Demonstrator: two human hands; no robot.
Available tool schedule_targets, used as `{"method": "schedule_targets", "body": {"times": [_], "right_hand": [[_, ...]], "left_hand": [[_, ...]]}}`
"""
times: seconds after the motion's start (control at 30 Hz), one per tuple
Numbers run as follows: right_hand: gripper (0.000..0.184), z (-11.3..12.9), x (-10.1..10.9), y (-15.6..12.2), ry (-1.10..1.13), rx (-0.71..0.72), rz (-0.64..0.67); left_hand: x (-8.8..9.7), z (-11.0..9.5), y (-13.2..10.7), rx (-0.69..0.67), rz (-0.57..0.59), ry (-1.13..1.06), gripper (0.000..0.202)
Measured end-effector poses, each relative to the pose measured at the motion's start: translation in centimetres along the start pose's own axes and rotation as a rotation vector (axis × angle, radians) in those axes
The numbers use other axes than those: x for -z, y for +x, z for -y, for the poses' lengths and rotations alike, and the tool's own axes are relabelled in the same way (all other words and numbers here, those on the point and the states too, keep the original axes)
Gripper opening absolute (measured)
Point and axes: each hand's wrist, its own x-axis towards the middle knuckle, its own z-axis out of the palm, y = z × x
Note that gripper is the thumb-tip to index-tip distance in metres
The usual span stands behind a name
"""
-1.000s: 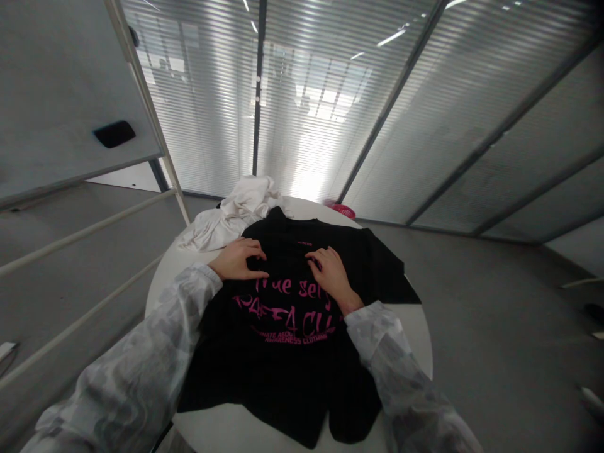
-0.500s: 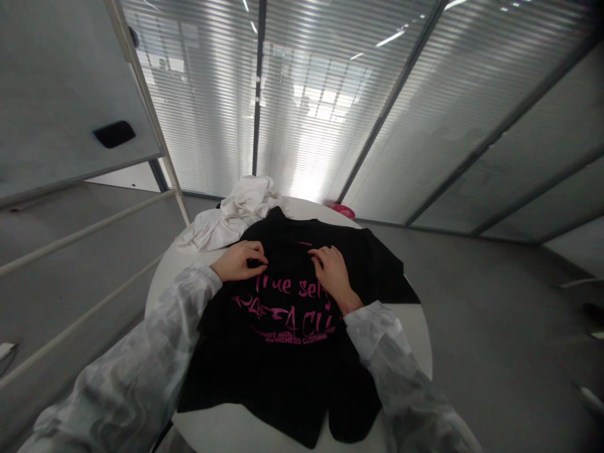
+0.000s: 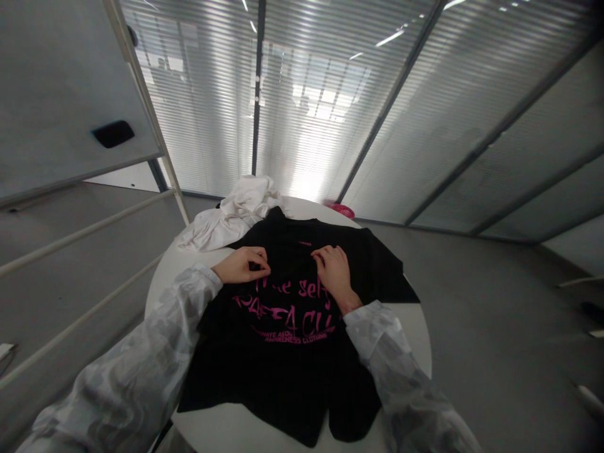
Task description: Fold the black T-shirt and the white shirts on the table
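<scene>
A black T-shirt (image 3: 283, 377) with pink lettering is spread over a round white table (image 3: 214, 428). My left hand (image 3: 243, 264) is closed at the upper left of the print, thumb and fingertips pinching the black cloth. Opposite it, my right hand (image 3: 333, 270) pinches the cloth at the upper right of the print, below the small chest text. Between the hands, a fold in the fabric covers the tops of some letters. My right hand and wrist hide the right end of the lettering. A sleeve of the shirt reaches toward the table's right edge.
A crumpled white cloth (image 3: 231, 214) lies at the table's back left, beside the shirt. Behind the table's far edge shows a pink mesh object (image 3: 342, 211). A white-framed board stand (image 3: 174, 182) stands at left; a glass partition with blinds (image 3: 302, 126) is beyond.
My left hand has shifted slightly down and right, and my right hand a little right. The tops of the word "True" are now more covered by folded cloth.
</scene>
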Motion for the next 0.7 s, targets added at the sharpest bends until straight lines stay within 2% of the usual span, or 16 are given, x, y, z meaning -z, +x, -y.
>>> {"method": "schedule_targets", "body": {"times": [0.27, 0.53, 0.7], "right_hand": [[0.023, 0.2, 0.4, 0.0, 0.001, -0.044, -0.056], [0.023, 0.2, 0.1, 0.0, -0.009, -0.042, -0.059], [0.023, -0.1, -0.2, 0.0, -0.006, -0.025, -0.052]], "left_hand": [[-0.5, -0.3, 0.0, -0.052, -0.043, -0.041, 0.021], [-0.4, -1.0, 0.4, -0.051, -0.235, -0.004, 0.028], [-0.7, -1.3, 0.4, -0.041, -0.297, 0.025, 0.024]]}}
